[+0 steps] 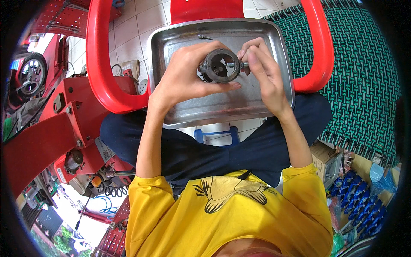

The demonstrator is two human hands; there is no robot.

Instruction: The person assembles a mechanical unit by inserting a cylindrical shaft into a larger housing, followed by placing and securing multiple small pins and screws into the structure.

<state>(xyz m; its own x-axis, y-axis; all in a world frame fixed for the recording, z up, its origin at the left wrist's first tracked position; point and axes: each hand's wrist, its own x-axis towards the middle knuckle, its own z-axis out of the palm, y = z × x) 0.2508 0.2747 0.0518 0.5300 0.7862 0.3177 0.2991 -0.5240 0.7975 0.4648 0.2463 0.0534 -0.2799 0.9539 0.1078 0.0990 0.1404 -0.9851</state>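
My left hand (190, 75) is wrapped round a dark, ring-shaped metal housing (227, 75), held over a steel tray (222, 113) with its round opening facing up. My right hand (259, 73) pinches a small threaded metal piece (242, 65) at the housing's right side; part of it shows inside the bore, and its outer end is partly hidden by my fingers. A small dark bolt (204, 37) lies in the back of the tray, beyond my left hand.
A red plastic stool frame (319, 60) surrounds the tray. Red metal machinery (77, 120) and a wheel (32, 73) stand at left. A green patterned mat (355, 85) is at right, with cardboard boxes (321, 158) and blue items (355, 201) below it.
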